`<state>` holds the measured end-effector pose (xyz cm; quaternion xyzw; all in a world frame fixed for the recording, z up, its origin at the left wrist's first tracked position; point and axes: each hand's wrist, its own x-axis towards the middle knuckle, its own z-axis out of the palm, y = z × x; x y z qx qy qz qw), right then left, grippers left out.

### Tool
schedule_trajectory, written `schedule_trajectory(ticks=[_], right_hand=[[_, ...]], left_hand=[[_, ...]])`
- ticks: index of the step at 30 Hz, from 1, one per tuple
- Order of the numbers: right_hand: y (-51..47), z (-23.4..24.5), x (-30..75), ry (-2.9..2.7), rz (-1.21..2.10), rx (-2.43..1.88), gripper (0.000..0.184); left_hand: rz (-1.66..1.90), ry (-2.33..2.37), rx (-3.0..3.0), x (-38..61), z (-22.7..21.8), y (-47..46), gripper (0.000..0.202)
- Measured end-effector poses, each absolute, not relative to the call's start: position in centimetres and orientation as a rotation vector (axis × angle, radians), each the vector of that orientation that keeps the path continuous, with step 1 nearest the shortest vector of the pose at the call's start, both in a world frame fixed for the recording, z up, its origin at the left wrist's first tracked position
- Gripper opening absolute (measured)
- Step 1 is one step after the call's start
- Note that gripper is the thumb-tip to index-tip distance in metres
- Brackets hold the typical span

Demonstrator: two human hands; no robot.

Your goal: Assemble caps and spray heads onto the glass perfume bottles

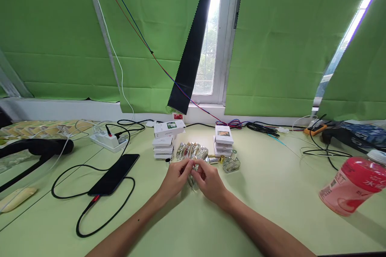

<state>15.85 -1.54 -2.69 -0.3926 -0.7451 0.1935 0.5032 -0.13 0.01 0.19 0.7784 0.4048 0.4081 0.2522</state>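
Note:
My left hand [177, 176] and my right hand [210, 179] meet at the middle of the table, fingertips pinched together around the top of a small clear glass bottle [192, 184]. The bottle's body shows below and between the hands; its neck is mostly covered by my fingers. Just behind stand several similar glass bottles [189, 149] with gold-coloured necks, in a close group. To the right of my right hand, another glass bottle [231, 164] with a pale cap stands beside some shiny gold caps [218, 159]. A small dark-and-silver cap [168, 161] lies near my left hand.
White boxes are stacked at the back left [163, 147] and back right [223, 140]. A black phone [114, 174] with a looping cable [79, 219] lies on the left, before a power strip [110, 140]. A pink bottle [351, 184] stands far right. Coiled wires [262, 128] run along the wall.

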Motion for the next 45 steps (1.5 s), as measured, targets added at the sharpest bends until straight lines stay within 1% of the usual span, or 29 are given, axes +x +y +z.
schedule_trajectory(ticks=[8, 17, 45], right_hand=[[-1.47, -2.71, 15.91, -1.799, 0.509, -0.949, 0.018], [-1.5, -2.59, 15.9, -1.804, 0.469, -0.948, 0.016], [-1.31, -2.77, 15.96, -1.806, 0.511, -0.934, 0.017]], left_hand=[[1.122, 1.101, 2.121, -0.01, 0.26, 0.04, 0.047], [1.098, 1.096, 2.109, -0.05, 0.33, 0.01, 0.048], [1.096, 1.092, 2.115, -0.13, 0.15, 0.14, 0.045]])
